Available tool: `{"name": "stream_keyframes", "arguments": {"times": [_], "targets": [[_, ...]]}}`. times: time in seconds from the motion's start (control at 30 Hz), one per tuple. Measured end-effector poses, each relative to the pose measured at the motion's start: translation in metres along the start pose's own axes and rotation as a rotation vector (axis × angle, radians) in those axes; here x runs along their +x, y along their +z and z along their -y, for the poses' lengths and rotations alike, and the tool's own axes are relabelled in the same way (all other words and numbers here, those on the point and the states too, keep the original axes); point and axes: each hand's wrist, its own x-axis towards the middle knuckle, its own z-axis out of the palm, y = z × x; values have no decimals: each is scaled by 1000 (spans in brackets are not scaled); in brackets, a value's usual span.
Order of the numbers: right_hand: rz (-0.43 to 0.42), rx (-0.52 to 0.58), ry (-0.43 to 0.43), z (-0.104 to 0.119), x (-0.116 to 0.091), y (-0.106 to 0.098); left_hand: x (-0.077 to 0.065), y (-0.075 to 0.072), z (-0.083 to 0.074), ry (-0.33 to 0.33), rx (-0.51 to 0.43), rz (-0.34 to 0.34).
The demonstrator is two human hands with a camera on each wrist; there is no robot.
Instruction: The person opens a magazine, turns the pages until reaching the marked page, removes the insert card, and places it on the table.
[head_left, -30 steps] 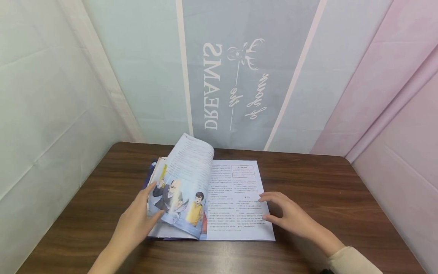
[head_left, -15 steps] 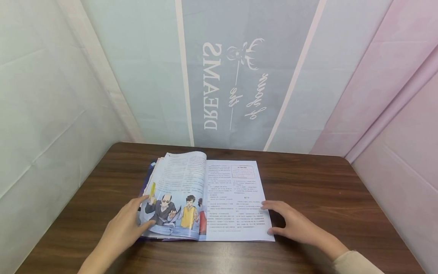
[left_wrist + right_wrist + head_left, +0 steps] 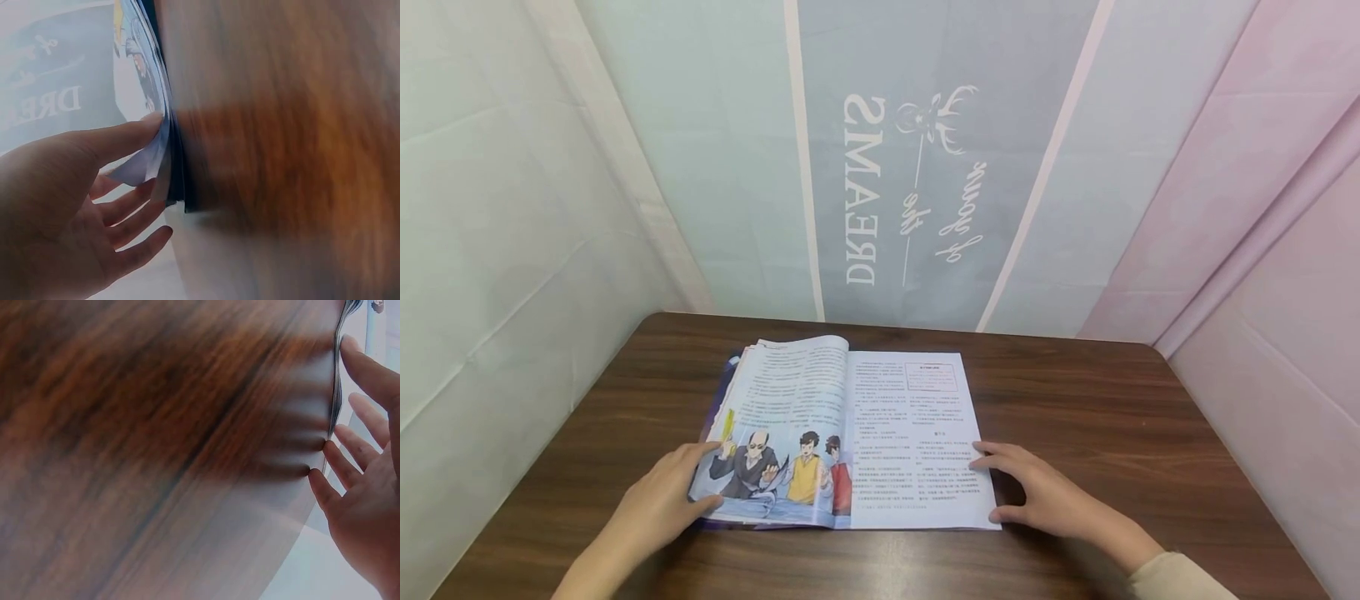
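Note:
An open magazine (image 3: 917, 442) lies on the table, printed text on its right page and a cartoon picture low on its left page (image 3: 790, 400). My left hand (image 3: 658, 492) is at the left edge, thumb on top of the picture page. In the left wrist view, that page's corner (image 3: 134, 170) curls between the thumb and fingers of the left hand (image 3: 69, 187), which pinch it. Along the right edge rests my right hand (image 3: 1048, 492), thumb and fingertips touching the page. The right wrist view shows the fingers of the right hand (image 3: 369, 487) spread, relaxed along the stacked page edges.
The dark wood table (image 3: 1097, 400) extends on both sides of the magazine. A pale cloth backdrop (image 3: 925, 208) with mirrored lettering and a deer head hangs behind, and light cloth walls (image 3: 512, 208) enclose the sides.
The raised picture page has come down to the left and now lies nearly flat. My left hand has moved left and down with it. The right hand has shifted slightly down the right edge.

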Motion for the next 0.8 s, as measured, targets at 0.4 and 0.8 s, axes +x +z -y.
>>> {"name": "stream_keyframes", "arguments": {"times": [0.4, 0.8], "targets": [[4, -32, 11, 1, 2, -1, 2, -1, 6, 6, 10, 42], [-21, -38, -13, 1, 7, -7, 0, -3, 3, 30, 29, 46]]}}
